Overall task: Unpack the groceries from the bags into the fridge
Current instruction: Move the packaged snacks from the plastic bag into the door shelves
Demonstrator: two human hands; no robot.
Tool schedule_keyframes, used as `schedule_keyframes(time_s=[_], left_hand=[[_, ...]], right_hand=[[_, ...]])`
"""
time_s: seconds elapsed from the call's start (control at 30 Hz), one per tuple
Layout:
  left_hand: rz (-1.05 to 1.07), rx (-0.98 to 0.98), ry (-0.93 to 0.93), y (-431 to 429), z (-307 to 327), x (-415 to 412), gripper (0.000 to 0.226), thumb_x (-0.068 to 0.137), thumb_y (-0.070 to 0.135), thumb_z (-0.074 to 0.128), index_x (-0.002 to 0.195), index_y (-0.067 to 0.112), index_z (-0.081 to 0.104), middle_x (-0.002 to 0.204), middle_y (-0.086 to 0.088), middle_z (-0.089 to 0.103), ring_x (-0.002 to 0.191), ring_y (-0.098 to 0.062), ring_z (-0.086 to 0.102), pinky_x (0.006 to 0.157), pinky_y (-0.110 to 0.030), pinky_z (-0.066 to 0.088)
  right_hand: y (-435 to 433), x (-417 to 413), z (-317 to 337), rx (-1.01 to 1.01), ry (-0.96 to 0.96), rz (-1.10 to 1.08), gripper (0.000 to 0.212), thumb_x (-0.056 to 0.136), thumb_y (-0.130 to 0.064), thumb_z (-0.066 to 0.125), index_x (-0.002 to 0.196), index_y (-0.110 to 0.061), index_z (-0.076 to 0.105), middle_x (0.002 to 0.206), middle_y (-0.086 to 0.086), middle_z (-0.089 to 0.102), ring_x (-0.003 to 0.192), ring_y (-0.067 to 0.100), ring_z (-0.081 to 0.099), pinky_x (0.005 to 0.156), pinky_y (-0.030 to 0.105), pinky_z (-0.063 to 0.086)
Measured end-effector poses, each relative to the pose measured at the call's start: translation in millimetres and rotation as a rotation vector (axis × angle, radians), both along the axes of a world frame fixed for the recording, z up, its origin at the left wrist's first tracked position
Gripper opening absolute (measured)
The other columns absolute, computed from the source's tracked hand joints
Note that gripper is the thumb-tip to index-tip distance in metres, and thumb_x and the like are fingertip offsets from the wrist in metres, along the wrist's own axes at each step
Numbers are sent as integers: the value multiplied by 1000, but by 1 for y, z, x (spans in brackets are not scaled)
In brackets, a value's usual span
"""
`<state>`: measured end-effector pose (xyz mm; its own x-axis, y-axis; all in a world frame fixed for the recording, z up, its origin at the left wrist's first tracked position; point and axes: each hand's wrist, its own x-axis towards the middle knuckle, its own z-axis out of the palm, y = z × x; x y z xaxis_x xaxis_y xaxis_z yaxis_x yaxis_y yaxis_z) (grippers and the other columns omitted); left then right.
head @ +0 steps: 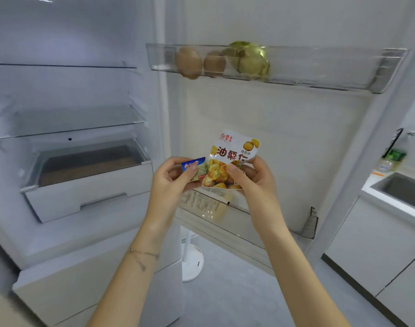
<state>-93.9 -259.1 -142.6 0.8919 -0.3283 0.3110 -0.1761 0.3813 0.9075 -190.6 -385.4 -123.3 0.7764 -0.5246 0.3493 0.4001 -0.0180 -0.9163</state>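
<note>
Two packets: my left hand (171, 180) pinches the butter (193, 165), my right hand (253, 180) the chestnut pouch (234, 149).
Risk: fingertip holds only; either may drop short of the right door shelf (305, 232).

Both of the person's arms are bare from the lower edge of the view up to the fingertips. The left forearm (131, 267) carries the only worn item: a thin, fine-linked, gold-toned metal chain bracelet (144, 253), lying as a slightly slanted line across the wrist. A short loose tail of chain (140, 264) hangs from it down the inner forearm, ending in a tiny darker charm too small to make out. The right forearm (279, 244) is bare skin throughout. The left grip (171, 178) and right grip (251, 179) are bare as well, slender-fingered, with short, rounded thumbnails (232, 168).
</note>
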Motion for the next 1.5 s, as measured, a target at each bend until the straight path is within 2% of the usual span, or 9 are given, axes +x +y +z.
schedule_keyframes(time_s=[0.27, 0.47, 0.7, 0.83, 0.97, 1.07, 1.27, 1.37, 1.5], left_hand=[[-50, 78, -117, -3, 12, 56, 11, 90, 4, 63, 100, 10, 66, 98, -11, 72, 87, -21, 72, 68, -26, 58], [-232, 484, -202, -9, 15, 105, 17, 86, 7, 70, 99, 17, 66, 95, -8, 73, 84, -23, 72, 72, -31, 60], [-499, 845, -433, -23, 8, 152, 19, 77, 10, 78, 90, 15, 65, 85, -2, 73, 75, -21, 66, 72, -39, 52], [-625, 1040, -572, -31, 4, 163, 13, 78, 7, 75, 86, 16, 71, 80, 7, 71, 67, -8, 64, 58, -19, 49], [-716, 1076, -647, -37, -1, 166, 12, 77, 7, 76, 85, 16, 74, 79, 9, 70, 70, -4, 64, 65, -20, 52], [-750, 1090, -703, -39, -6, 165, 10, 79, 11, 75, 85, 19, 74, 80, 13, 69, 68, 5, 61, 62, -12, 48], [-738, 1086, -789, -41, -14, 172, 12, 77, 13, 77, 88, 18, 73, 88, 7, 69, 79, -6, 63, 67, -16, 51], [-647, 980, -773, -41, -17, 171, 9, 85, 18, 72, 93, 22, 70, 96, 6, 67, 89, -11, 63, 70, -11, 47], [-526, 823, -819, -47, -15, 153, 20, 90, 33, 66, 108, 27, 63, 109, 11, 62, 101, -7, 55, 84, -22, 39]], right_hand=[[-24, 43, 2, -129, 69, -111, 16, 88, -9, 65, 102, -16, 62, 101, 4, 68, 86, 22, 70, 77, 34, 58], [-44, 50, -10, -279, 287, -219, 35, 84, -15, 70, 109, -33, 54, 103, -5, 66, 90, 20, 68, 82, 40, 56], [-49, 53, -23, -524, 634, -236, 29, 83, -18, 71, 105, -25, 54, 103, -8, 62, 92, 8, 59, 70, 18, 43], [-46, 56, -28, -667, 856, -155, 17, 83, -16, 68, 93, -28, 61, 100, -7, 65, 88, 6, 61, 65, 18, 43], [-40, 60, -34, -651, 898, -80, 11, 80, -14, 70, 88, -22, 69, 89, -5, 71, 79, 6, 65, 66, 15, 47], [-39, 61, -38, -656, 882, -79, 6, 82, -14, 71, 84, -19, 73, 88, -2, 72, 78, 7, 65, 65, 12, 47], [-35, 58, -39, -673, 934, -160, 11, 89, -26, 65, 95, -22, 73, 97, -8, 68, 84, 2, 60, 71, 14, 44], [-26, 53, -40, -650, 864, -396, 15, 94, -30, 58, 103, -27, 69, 98, -11, 66, 88, 5, 59, 78, 22, 47], [-8, 42, -43, -745, 887, -740, 28, 97, -40, 50, 119, -29, 62, 109, -10, 64, 104, 11, 56, 82, 27, 44]])
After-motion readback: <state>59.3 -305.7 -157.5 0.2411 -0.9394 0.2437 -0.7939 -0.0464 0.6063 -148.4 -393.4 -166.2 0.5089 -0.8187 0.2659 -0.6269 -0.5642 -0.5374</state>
